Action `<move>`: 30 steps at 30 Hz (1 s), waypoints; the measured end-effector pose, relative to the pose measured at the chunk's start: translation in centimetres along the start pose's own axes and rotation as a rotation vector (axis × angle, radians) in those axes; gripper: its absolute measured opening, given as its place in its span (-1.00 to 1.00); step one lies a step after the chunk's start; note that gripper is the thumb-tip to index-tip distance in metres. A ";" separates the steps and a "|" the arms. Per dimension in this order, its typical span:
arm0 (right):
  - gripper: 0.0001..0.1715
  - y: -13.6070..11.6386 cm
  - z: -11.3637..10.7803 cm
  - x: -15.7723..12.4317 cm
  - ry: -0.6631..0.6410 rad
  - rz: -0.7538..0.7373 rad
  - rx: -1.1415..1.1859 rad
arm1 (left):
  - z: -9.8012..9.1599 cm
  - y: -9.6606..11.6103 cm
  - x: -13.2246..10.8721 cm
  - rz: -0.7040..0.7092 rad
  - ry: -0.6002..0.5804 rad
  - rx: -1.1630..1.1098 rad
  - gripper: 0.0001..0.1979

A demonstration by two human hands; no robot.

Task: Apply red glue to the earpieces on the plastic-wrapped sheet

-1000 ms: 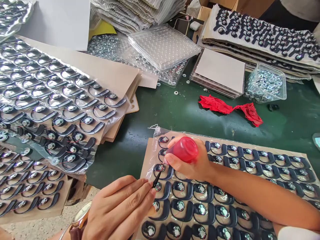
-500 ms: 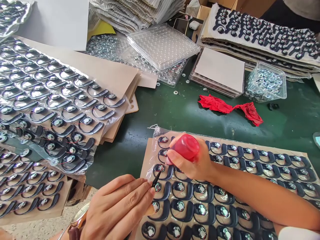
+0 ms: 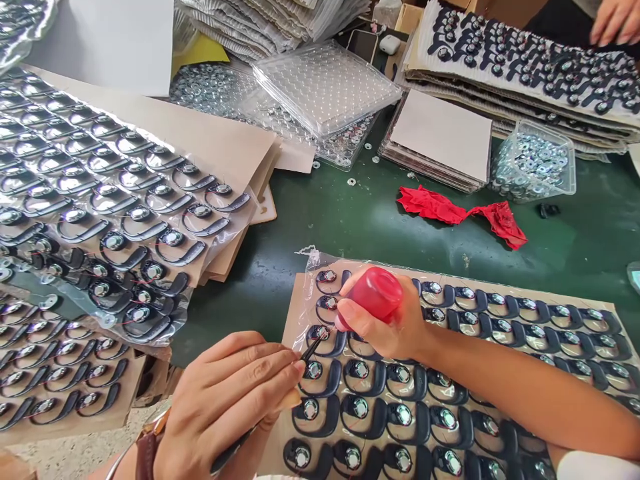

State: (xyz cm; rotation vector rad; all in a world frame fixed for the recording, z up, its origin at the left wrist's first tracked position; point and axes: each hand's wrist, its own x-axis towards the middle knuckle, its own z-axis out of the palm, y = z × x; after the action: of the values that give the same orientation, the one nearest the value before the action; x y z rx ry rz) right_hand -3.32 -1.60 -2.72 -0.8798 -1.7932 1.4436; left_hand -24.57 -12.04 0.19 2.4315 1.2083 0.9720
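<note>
My left hand [image 3: 245, 393] is closed around black tweezers [image 3: 311, 348]. Their tips, slightly apart, reach a round black part with a silver disc [image 3: 320, 333] in the third row from the back. My right hand [image 3: 385, 327] grips a red squeeze bottle [image 3: 376, 293], tipped over with its base up and its nozzle end down beside that same part. Whether the nozzle touches it I cannot tell. Under both hands lies a film-covered cardboard sheet [image 3: 296, 313] bearing rows of these black hooked parts, with thin red wires showing on some.
More sheets of hooked parts [image 3: 107, 193] are stacked on the left. A red cloth scrap [image 3: 433, 205], a clear box of washers [image 3: 535, 163] and plastic trays [image 3: 327, 87] lie on the green table [image 3: 235, 293]. At the top right, another person's hand [image 3: 617, 23] is by stacked parts.
My left hand has drawn back slightly to the left, and the tweezer tips now show apart. The red bottle has barely shifted. Another person's hand has come into view at the top right.
</note>
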 end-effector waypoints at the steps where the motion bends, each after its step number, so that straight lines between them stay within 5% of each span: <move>1: -0.86 0.0 0.0 0.0 -0.002 -0.002 -0.001 | 0.0 0.0 0.1 -0.013 0.013 -0.016 -0.75; 15: -0.80 0.3 0.3 -0.2 -0.092 0.035 0.007 | 0.2 -0.8 0.4 -0.217 0.093 -0.169 -0.81; 24: -0.72 0.3 0.7 0.2 0.007 -0.459 -0.199 | 0.1 -1.7 0.6 -0.373 0.083 -0.258 -0.88; 26: -0.69 -0.2 0.4 0.2 -0.011 -0.414 -0.141 | 0.2 -1.7 0.4 -0.375 0.089 -0.242 -0.88; 30: -0.75 -1.6 -0.9 0.7 -0.064 -0.001 0.111 | 0.2 -1.2 -0.3 -0.187 0.065 -0.122 -0.84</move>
State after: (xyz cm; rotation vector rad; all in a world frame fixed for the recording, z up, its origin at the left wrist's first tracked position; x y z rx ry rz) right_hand -3.10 -0.82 -0.99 -0.7838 -1.7405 1.5706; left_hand -25.28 -11.54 -0.66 2.1649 1.3295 1.0430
